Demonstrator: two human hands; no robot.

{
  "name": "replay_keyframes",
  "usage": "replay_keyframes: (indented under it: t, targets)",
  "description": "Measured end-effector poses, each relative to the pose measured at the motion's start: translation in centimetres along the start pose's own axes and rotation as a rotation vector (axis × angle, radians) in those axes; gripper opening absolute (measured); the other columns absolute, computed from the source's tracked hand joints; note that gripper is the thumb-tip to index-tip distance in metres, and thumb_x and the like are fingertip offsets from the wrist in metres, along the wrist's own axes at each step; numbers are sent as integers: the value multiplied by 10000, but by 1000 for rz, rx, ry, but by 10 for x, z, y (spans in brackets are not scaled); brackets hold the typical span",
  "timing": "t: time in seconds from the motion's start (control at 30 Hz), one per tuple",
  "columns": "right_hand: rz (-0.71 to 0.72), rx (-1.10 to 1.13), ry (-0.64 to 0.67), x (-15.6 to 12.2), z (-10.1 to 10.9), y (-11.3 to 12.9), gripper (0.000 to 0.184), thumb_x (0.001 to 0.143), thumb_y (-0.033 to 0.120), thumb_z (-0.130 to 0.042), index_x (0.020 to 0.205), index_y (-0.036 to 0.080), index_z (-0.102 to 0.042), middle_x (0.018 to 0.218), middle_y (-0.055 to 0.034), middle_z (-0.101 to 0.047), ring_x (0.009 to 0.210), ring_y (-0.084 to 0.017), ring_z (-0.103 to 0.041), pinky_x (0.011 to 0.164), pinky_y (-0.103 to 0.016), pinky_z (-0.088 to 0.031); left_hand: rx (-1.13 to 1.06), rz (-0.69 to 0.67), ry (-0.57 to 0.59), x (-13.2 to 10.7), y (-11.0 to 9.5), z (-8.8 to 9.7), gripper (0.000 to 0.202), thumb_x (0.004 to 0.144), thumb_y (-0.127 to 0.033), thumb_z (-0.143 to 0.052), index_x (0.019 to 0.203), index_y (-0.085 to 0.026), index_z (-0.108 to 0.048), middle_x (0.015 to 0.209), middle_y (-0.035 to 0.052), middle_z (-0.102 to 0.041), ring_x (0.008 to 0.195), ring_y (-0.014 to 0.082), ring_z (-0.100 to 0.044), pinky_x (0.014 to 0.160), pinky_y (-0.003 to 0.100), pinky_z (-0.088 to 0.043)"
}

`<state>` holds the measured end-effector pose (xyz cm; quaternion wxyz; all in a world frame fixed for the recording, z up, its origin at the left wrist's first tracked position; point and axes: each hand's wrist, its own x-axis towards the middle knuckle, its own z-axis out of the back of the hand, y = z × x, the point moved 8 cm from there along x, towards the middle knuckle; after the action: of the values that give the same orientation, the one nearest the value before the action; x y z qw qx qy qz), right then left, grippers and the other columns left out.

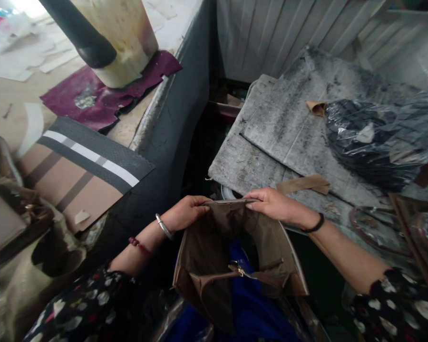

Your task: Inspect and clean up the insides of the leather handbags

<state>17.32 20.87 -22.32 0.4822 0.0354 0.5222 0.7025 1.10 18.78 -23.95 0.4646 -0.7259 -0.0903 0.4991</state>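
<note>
A brown handbag body (pixel 214 237) hangs open over my lap, its dark lining showing. A zip with a metal pull (pixel 239 270) crosses its middle, and blue cloth (pixel 240 304) shows through and below it. My left hand (pixel 190 211) pinches the far upper edge of the bag, thumb on top. A short way to the right, my right hand (pixel 274 204) grips the same edge between thumb and fingers. The undersides of both hands' fingers are partly hidden behind the edge.
At left, a work table holds a glue-stained container (pixel 128 42) on maroon material (pixel 92 99), beside a striped panel (pixel 82 166). Stained grey boards (pixel 271 128) lie at right, with a plastic-wrapped dark bundle (pixel 364 142) and a tan strip (pixel 303 184). Brown handles (pixel 374 232) lie lower right.
</note>
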Motion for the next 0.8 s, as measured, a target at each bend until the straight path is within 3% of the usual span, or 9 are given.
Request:
replay_keyframes:
  t: [0.27,0.4,0.53,0.67,0.8]
  targets:
    - [1,100,68,2,-2,-8,248,766,228,-472,946,118,-602,877,-31,-641,814,-158,-572,742,-244,-411,-62,17,68,12,-1,-6,406,694,-380,-602,990,-102,-617,867,61,-658,872,218,-570,799,329,-440]
    - [-18,153,112,4,-4,-16,288,747,280,-489,939,97,-600,877,-50,-632,803,-168,-563,721,-250,-416,139,-9,30,18,-5,-6,391,720,-421,-544,889,-84,-646,779,62,-656,735,198,-576,660,290,-463]
    - [-3,67,130,8,-2,-16,327,746,354,-522,958,120,-606,874,-43,-628,807,-174,-553,714,-247,-404,377,-64,-17,20,-16,-6,354,750,-399,-492,813,-95,-661,704,45,-640,652,169,-554,566,237,-433]
    - [17,-40,149,12,-3,-13,326,787,401,-491,954,155,-623,822,-27,-630,753,-161,-551,660,-234,-387,522,-90,-50,19,-23,-5,320,769,-346,-469,831,-102,-667,706,46,-648,676,170,-557,581,223,-424]
    - [61,-131,130,11,-4,-10,290,819,372,-454,860,148,-633,705,-15,-610,655,-134,-536,592,-217,-358,524,-131,-1,21,-24,-8,292,773,-317,-475,858,-115,-669,756,41,-662,724,170,-568,631,216,-425]
